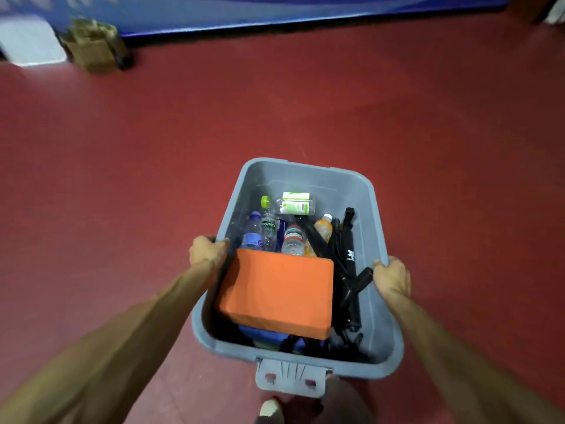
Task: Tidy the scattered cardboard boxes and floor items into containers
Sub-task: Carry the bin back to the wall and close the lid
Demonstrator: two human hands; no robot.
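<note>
I hold a grey plastic bin point(308, 175) in front of me above the red floor. My left hand point(208, 250) grips its left rim and my right hand point(393, 278) grips its right rim. Inside lie an orange foam block point(278, 292), several plastic bottles point(275, 228), a black folded stand point(350, 270) and something blue point(263, 333) under the block. A latch point(290, 377) hangs from the bin's near edge.
A brown cardboard box point(94, 45) stands on the floor at the far left, next to a white object point(30, 41). A blue barrier point(275, 13) runs along the back. Red floor point(305, 102) stretches between me and them. My shoe point(270, 408) shows below the bin.
</note>
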